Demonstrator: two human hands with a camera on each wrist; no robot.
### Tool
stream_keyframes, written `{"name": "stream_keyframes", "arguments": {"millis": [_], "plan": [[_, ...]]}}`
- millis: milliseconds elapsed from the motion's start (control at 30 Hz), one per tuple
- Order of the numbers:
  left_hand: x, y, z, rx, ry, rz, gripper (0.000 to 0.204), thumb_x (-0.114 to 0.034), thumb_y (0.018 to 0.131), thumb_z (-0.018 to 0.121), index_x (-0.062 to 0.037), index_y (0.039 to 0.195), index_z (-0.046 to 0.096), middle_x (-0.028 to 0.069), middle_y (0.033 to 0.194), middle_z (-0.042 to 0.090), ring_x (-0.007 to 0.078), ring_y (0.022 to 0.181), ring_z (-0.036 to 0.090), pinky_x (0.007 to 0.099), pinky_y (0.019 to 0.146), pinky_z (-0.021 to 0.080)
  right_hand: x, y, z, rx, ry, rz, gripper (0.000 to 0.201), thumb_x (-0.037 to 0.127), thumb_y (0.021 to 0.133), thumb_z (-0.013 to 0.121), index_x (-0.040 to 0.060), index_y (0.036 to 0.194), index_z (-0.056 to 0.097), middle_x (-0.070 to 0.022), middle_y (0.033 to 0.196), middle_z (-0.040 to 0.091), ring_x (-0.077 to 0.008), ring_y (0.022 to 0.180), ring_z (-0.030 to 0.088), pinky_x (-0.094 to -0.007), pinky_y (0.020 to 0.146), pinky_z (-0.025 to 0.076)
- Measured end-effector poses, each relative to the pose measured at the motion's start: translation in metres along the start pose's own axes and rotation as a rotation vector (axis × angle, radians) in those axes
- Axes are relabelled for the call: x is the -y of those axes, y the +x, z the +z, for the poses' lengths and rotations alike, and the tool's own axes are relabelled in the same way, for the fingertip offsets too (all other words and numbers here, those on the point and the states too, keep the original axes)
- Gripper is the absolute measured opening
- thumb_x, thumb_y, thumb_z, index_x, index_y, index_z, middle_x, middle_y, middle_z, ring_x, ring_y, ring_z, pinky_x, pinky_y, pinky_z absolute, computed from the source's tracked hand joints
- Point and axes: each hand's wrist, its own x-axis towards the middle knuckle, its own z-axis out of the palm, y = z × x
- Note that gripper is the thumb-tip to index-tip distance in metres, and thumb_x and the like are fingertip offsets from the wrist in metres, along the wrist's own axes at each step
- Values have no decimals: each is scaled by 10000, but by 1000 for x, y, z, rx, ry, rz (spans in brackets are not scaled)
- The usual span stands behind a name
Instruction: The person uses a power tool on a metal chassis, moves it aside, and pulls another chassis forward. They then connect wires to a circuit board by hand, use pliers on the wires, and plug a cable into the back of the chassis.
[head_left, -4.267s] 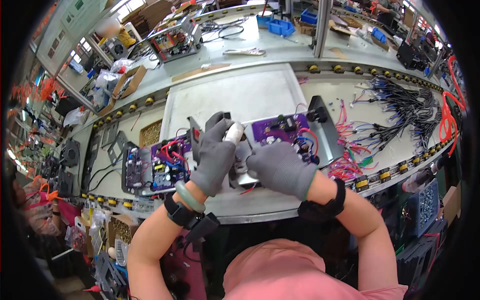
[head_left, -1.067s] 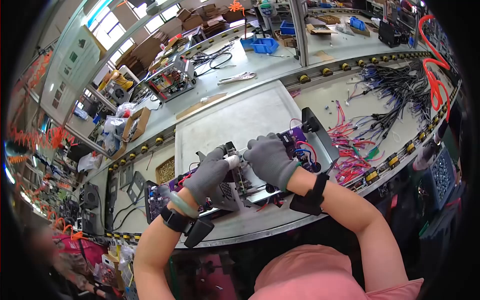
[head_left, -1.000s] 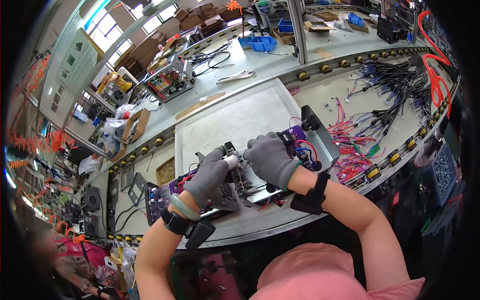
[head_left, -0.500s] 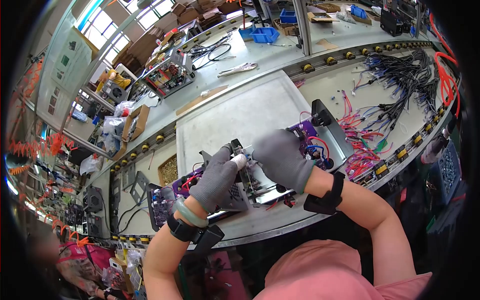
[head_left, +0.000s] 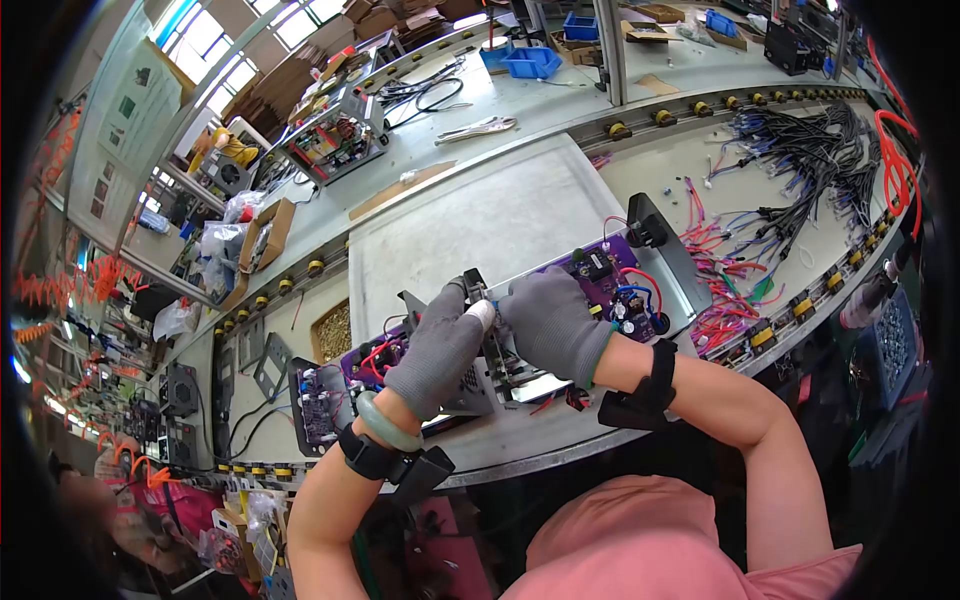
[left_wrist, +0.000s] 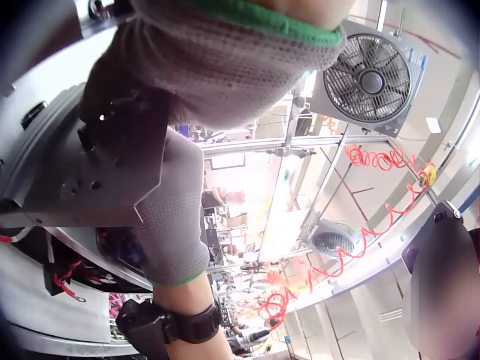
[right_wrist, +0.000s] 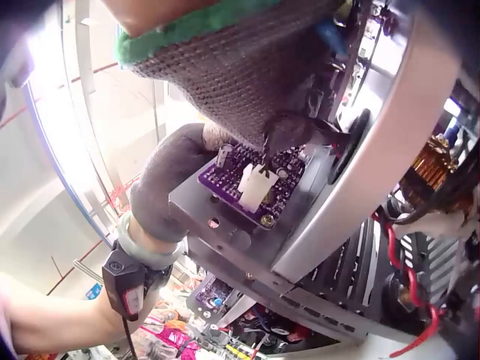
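Observation:
In the head view my gloved left hand [head_left: 440,350] grips an upright dark metal panel [head_left: 466,396] between two open chassis; its thumb is wrapped in white. The right wrist view shows a small purple circuit board [right_wrist: 217,182] on that panel, with a white connector [right_wrist: 255,189] and black wires at it. My gloved right hand [head_left: 558,325] is close beside the left, fingers curled at the panel's upper part; I cannot tell what they hold. To its right lies a chassis with a larger purple board [head_left: 597,290] and red and blue wires. Another purple board [head_left: 318,425] is left.
A pale flat board [head_left: 460,210] lies behind the hands. Black cable bundles [head_left: 820,150] and pink-red wires [head_left: 715,270] spread to the right. A box of small brass-coloured parts [head_left: 333,332] is at left. Pliers [head_left: 476,130] lie on the far bench.
Since the earliest frame the panel shows more between the hands. The right hand, blurred half a second ago, has moved slightly left and steadied. The left hand keeps its grip on the panel.

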Motion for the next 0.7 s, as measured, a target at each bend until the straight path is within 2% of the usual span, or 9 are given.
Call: {"name": "stream_keyframes", "arguments": {"millis": [67, 233, 300, 367, 433, 500, 567, 667, 700], "plan": [[4, 5, -1, -4, 41, 32, 300, -209, 998, 553, 5, 1209, 566, 88, 1019, 636, 137, 885, 609, 304, 802, 520, 2, 3, -3, 113, 23, 72, 104, 182, 804, 662, 91, 798, 713, -105, 803, 692, -303, 759, 701, -427, 697, 527], [12, 5, 2, 30, -31, 135, 371, -248, 988, 572, 9, 1254, 540, 106, 1045, 649, 203, 922, 644, 340, 841, 533, -17, 9, -29, 282, 27, -58, 214, 290, 873, 625, 121, 854, 755, -102, 812, 730, -292, 773, 729, -433, 653, 547], [1, -11, 11, -204, 288, 195, 442, -244, 966, 606, 1, 1322, 513, 151, 1102, 657, 259, 981, 672, 375, 869, 544, -30, -2, -23, 27, 24, -120, 213, 302, 891, 632, 126, 869, 750, -110, 807, 711, -301, 737, 712, -455, 654, 540], [3, -21, 16, -625, 492, 827, 465, -208, 914, 661, -15, 1322, 549, 184, 1141, 659, 310, 1026, 677, 398, 886, 548, -26, -13, -43, -205, 212, -75, 201, 268, 871, 655, 81, 877, 729, -143, 782, 683, -359, 715, 673, -481, 656, 516], [-16, -37, 19, -448, 130, 660, 372, -165, 837, 718, -28, 1175, 643, 161, 1059, 669, 318, 984, 674, 402, 864, 546, -24, -19, -53, -200, 216, -156, 187, 239, 850, 651, 65, 853, 721, -159, 774, 673, -372, 711, 667, -486, 623, 487], [-19, -37, 29, -392, 215, 682, 227, -140, 803, 725, -37, 999, 673, 144, 960, 655, 336, 908, 655, 410, 802, 539, -9, -17, -53, -266, 461, -152, 227, 236, 854, 647, 18, 814, 692, -185, 740, 659, -383, 652, 635, -450, 574, 459], [-17, -33, 29, -517, 308, 859, 162, -124, 798, 721, -44, 914, 641, 135, 905, 626, 344, 846, 626, 417, 758, 520, -17, -20, -47, -147, 683, -103, 265, 226, 867, 632, -30, 804, 659, -137, 652, 641, -281, 560, 607, -378, 524, 415], [-22, -40, 30, -486, 214, 736, 127, -107, 813, 707, -46, 887, 624, 141, 908, 627, 351, 850, 624, 416, 780, 513, -10, -22, -56, -70, 938, 23, 217, 148, 855, 608, -48, 766, 638, 6, 616, 589, -71, 583, 547, -282, 507, 381], [-20, -39, 29, -510, 213, 739, 127, -107, 813, 707, -46, 887, 624, 141, 908, 627, 351, 850, 624, 416, 780, 513, -10, -22, -54, -65, 932, 0, 217, 148, 855, 608, -48, 766, 638, 6, 616, 589, -71, 583, 547, -282, 507, 381]]}}
